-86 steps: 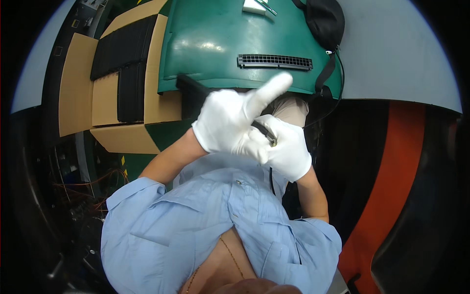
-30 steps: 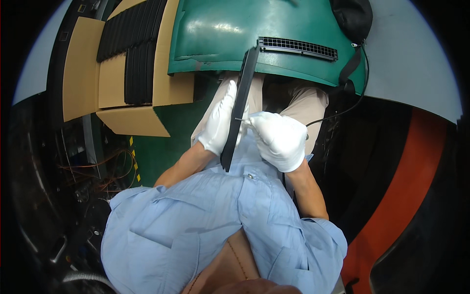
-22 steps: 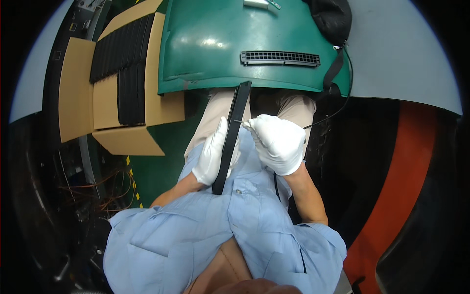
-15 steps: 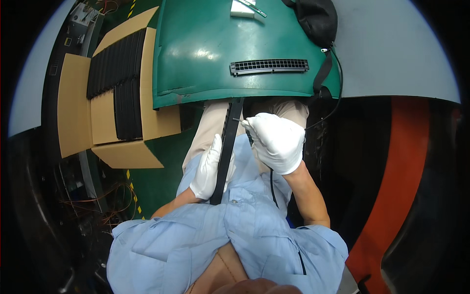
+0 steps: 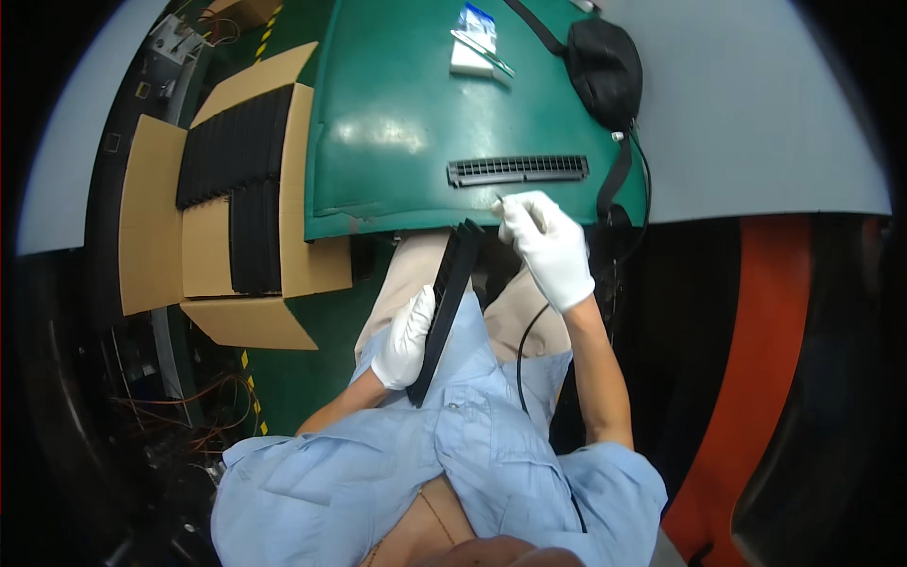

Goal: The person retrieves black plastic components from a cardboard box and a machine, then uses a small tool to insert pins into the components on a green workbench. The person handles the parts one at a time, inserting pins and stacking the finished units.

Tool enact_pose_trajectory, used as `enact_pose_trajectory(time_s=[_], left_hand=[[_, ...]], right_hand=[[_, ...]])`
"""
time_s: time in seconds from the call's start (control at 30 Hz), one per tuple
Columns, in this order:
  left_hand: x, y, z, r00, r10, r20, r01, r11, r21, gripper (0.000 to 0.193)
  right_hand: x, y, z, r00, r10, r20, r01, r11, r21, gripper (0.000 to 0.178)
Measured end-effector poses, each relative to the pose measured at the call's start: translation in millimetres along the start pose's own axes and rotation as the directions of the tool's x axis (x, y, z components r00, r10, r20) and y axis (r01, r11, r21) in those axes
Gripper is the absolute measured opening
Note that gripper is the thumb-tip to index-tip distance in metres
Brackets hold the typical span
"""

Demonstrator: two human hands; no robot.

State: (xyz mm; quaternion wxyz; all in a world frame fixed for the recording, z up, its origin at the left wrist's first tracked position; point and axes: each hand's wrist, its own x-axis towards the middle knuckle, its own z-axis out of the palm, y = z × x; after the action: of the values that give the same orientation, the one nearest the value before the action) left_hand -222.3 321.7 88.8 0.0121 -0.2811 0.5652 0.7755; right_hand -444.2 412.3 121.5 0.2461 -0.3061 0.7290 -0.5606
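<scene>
My left hand (image 5: 406, 337), in a white glove, is closed around a long black slatted strip (image 5: 445, 317), like a vent grille. The strip stands tilted over my lap, its far end just short of the table edge. My right hand (image 5: 548, 250), also gloved in white, is raised near the table's front edge, to the right of the strip and apart from it. Its thumb and forefinger pinch a thin dark rod (image 5: 499, 198); only a short tip shows. Just beyond that hand, a black grille (image 5: 518, 170) with a row of square openings lies on the green tabletop (image 5: 378, 180).
On the left an open cardboard box (image 5: 206, 248) holds several stacked black strips (image 5: 236, 142). A black bag (image 5: 605, 71) with a strap lies at the table's right. Farther back are a small white block (image 5: 472, 62), a green-and-silver pen-like tool (image 5: 484, 54) and a blue packet (image 5: 477, 21).
My right hand has moved away from the strip, forward toward the table's edge. My left hand still grips the strip, now turned to show more slats. The view has shifted, revealing more of the tabletop.
</scene>
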Motion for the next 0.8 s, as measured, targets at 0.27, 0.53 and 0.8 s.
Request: enact_pose_trajectory(time_s=[0.27, 0.53, 0.8], left_hand=[[45, 25, -2, 0.927, 0.350, -0.134, -0.304, 0.911, 0.277, 0.051], [34, 42, 21, 0.870, 0.333, -0.365, -0.363, 0.932, -0.015, 0.072], [24, 46, 30, 0.937, 0.218, -0.273, -0.229, 0.973, -0.008, 0.072]], right_hand=[[-10, -35, 25, 0.957, 0.064, 0.281, -0.062, 0.998, -0.018, 0.044], [-46, -40, 11, 0.956, -0.072, 0.284, 0.101, 0.991, -0.090, 0.028], [-42, -23, 8, 0.779, -0.531, 0.333, 0.624, 0.703, -0.339, 0.013]])
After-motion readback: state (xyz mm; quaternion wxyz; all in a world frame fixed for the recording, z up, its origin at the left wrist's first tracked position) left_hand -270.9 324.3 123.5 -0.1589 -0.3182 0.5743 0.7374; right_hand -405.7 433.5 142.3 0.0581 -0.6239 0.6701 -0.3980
